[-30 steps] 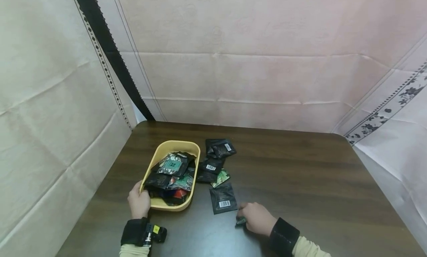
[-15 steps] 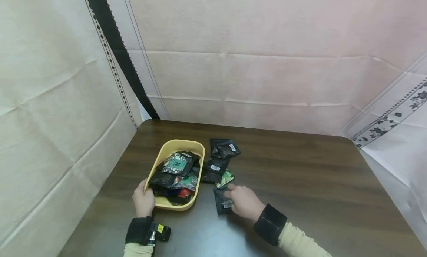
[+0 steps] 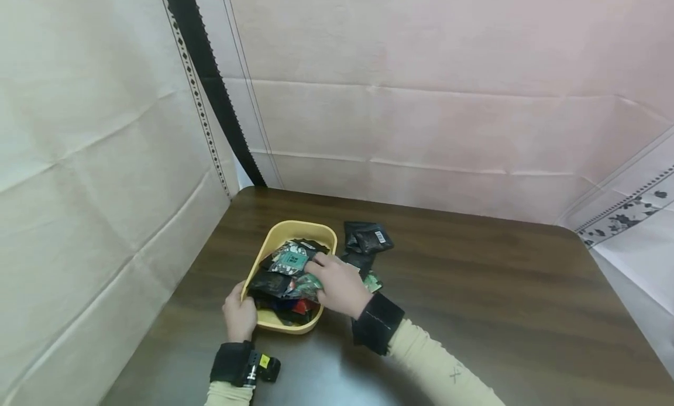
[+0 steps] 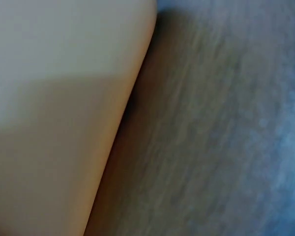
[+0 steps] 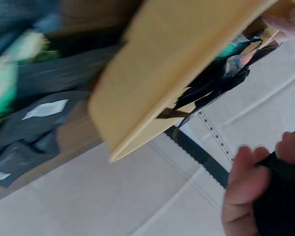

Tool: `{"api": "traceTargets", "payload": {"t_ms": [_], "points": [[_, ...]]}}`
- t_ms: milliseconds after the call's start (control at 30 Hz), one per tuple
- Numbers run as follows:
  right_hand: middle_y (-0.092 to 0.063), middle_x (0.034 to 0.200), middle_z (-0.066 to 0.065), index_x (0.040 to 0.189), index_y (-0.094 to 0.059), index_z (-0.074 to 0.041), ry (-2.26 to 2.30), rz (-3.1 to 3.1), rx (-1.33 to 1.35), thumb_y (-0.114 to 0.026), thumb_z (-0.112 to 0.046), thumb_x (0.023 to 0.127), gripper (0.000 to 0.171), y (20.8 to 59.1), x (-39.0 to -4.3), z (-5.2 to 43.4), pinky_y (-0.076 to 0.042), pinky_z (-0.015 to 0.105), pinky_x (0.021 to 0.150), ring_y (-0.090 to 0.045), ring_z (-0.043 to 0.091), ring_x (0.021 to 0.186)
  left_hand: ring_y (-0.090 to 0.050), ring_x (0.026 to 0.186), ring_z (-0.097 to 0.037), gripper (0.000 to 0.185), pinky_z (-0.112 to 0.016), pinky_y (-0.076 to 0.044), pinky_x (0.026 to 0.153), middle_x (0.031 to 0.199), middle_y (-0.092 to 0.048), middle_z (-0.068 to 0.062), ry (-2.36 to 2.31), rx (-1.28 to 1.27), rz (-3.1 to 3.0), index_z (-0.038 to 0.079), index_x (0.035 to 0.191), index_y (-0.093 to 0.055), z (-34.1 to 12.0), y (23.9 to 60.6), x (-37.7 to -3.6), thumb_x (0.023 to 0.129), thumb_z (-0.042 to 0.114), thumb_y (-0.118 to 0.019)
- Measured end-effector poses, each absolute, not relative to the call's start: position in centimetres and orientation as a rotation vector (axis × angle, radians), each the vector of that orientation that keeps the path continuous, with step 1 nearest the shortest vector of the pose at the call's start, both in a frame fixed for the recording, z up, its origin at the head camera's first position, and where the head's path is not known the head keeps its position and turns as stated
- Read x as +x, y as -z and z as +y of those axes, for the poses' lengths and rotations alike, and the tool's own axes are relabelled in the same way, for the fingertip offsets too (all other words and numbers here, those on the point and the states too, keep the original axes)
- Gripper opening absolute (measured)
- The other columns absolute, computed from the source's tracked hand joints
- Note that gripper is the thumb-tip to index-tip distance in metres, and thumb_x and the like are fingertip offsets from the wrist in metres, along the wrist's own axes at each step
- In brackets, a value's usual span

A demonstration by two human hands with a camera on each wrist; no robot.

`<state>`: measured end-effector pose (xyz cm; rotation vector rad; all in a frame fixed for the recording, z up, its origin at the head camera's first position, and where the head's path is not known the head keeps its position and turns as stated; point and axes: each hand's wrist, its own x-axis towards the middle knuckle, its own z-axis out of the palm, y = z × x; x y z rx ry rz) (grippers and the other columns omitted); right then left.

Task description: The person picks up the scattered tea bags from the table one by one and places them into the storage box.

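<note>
The right hand's fingers point(image 5: 246, 172) curl round a dark packet point(image 5: 280, 196), pinching it — the right wrist view shows this plainly. From the head view the right hand point(image 3: 337, 286) hangs over the yellow tray point(image 3: 279, 233), above the heap of packets point(image 3: 286, 271) already in it, so the step in hand looks like dropping this one onto the pile.

The left hand point(image 3: 239, 315) grips the tray's near rim at about 7 o'clock, thumb on the wall, steadying it; the left wrist view shows only the tray wall point(image 4: 54, 123) against the wooden table point(image 4: 211, 137).

More loose packets point(image 3: 368, 239) lie on the table just outside the tray, at about 2 o'clock from it. The next move calls for loosening the pinch so the packet lands inside — the pile is high, so it should go toward the middle, not the rim.
</note>
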<state>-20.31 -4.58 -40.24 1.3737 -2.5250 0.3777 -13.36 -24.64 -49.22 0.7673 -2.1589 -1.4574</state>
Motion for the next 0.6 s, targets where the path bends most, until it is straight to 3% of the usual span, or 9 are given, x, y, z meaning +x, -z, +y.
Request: {"api": "traceTargets", "payload": {"t_ms": [167,300,400,600], "points": [[-0.043,0.132,0.008,0.134,-0.044,-0.02,-0.391,-2.605,1.396,-0.067,-0.024,0.077,0.062,40.5,-21.3,-7.4,-0.048,0.04,0.08,-0.049,0.028,0.111,-0.048,0.11,-0.041,0.045,-0.053,-0.037,0.092,0.119,-0.052,-0.029,1.437,0.761,-2.15,-0.01,0.121,-0.051,-24.6,49.4,-13.5,0.079,-0.009,-0.034],[-0.022,0.148,0.009,0.145,-0.023,-0.028,-0.398,-2.682,1.42,-0.067,-0.049,0.075,0.086,40.9,-21.8,-8.3,-0.033,0.057,0.095,-0.022,0.039,0.132,-0.048,0.111,-0.041,0.044,-0.053,-0.037,0.092,0.119,-0.053,-0.029,1.443,0.761,-2.142,-0.01,0.12,-0.051,-24.4,49.5,-13.6,0.079,-0.009,-0.035],[-0.014,0.151,0.009,0.146,-0.017,-0.03,-0.405,-2.699,1.416,-0.063,-0.06,0.072,0.092,41.3,-22.1,-8.3,-0.026,0.062,0.096,-0.012,0.04,0.134,-0.047,0.111,-0.041,0.045,-0.052,-0.037,0.093,0.119,-0.052,-0.029,1.452,0.757,-2.132,-0.011,0.121,-0.05,-24.4,49.6,-13.6,0.079,-0.009,-0.035],[-0.019,0.149,0.011,0.145,-0.021,-0.026,-0.458,-2.655,1.366,-0.059,-0.059,0.076,0.085,41.9,-23.2,-7.0,-0.028,0.065,0.093,-0.019,0.04,0.132,-0.047,0.111,-0.041,0.046,-0.053,-0.036,0.093,0.12,-0.051,-0.03,1.467,0.775,-2.12,-0.01,0.121,-0.05,-24.7,49.5,-13.5,0.079,-0.009,-0.034]]}}
